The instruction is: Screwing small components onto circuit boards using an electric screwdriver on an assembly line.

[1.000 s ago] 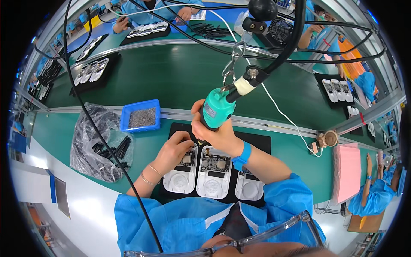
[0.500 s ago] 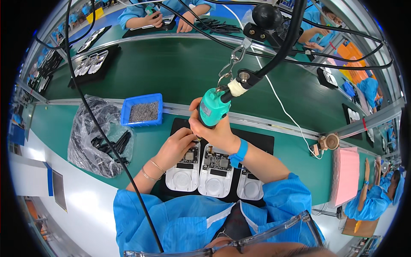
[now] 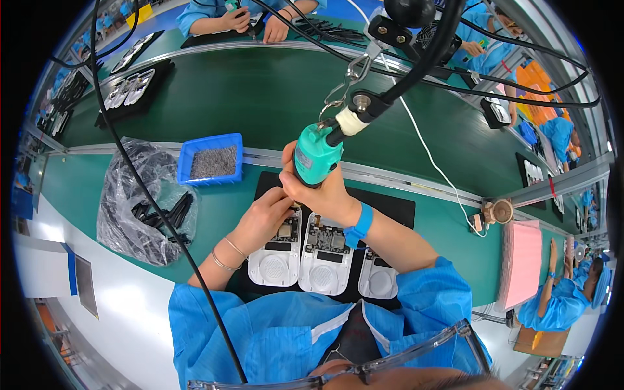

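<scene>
My right hand is wrapped round a green electric screwdriver, held upright with its tip hidden behind the hands. Beside it, my left hand pinches at the top end of the left white plastic housing. Whatever lies between those fingertips is hidden. Circuit boards sit in this housing and in the middle housing. My right forearm partly covers the right housing. All three lie in a row on a black tray, round speaker grilles toward me.
A blue bin of small metal screws stands behind a clear plastic bag with black parts. Cables and a hanging hook hold the screwdriver from above. Pink sheets are stacked at right. Across the green conveyor, co-workers handle similar parts.
The whole view has shifted slightly. My hands and the screwdriver keep their place at the top of the left housing.
</scene>
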### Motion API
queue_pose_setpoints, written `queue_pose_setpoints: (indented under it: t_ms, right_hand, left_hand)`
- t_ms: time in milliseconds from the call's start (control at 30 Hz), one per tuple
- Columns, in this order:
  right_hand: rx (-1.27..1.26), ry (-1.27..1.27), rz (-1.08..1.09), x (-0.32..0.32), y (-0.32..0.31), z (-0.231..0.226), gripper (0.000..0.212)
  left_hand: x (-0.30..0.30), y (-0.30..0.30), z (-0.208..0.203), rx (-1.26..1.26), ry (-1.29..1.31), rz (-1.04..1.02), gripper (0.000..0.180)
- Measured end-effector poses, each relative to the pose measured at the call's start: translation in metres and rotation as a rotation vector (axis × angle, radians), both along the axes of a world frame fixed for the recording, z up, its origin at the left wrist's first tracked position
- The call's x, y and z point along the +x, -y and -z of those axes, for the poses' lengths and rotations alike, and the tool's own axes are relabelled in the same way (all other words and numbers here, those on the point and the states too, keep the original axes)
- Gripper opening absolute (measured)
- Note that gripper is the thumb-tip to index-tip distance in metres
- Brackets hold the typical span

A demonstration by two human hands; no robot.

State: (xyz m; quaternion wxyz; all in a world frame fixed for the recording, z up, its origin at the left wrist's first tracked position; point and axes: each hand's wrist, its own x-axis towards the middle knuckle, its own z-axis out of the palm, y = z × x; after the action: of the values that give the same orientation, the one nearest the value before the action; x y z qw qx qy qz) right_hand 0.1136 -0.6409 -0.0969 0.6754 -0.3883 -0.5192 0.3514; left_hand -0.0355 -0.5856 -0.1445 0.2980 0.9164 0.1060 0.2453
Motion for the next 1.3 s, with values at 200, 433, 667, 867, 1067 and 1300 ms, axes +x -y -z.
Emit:
queue_pose_setpoints:
  t_ms: [200, 433, 667, 867, 1067, 1300]
  right_hand:
    - [-0.117, -0.063, -0.016, -0.001, -0.001, 0.001, 0.019]
    - [-0.092, -0.005, 0.003, -0.001, -0.001, 0.006, 0.017]
    - [0.032, 0.067, 0.061, 0.006, 0.021, -0.014, 0.023]
    - [-0.074, 0.008, -0.036, 0.045, 0.084, -0.057, 0.018]
    - [-0.075, 0.033, 0.172, 0.084, 0.153, -0.055, 0.029]
    - [0.177, -0.105, 0.109, 0.08, 0.174, -0.057, 0.032]
  left_hand:
    - [0.0, 0.0, 0.0, -0.014, -0.03, 0.001, 0.03]
    - [0.0, -0.001, 0.001, -0.007, -0.061, 0.011, 0.031]
    - [0.002, -0.001, 0.001, 0.012, -0.006, -0.001, 0.023]
    - [0.014, -0.006, -0.013, 0.138, 0.071, 0.122, 0.022]
    - [-0.016, -0.095, -0.028, 0.193, 0.032, -0.441, 0.008]
    - [-0.032, -0.145, -0.011, 0.269, -0.52, -0.45, 0.012]
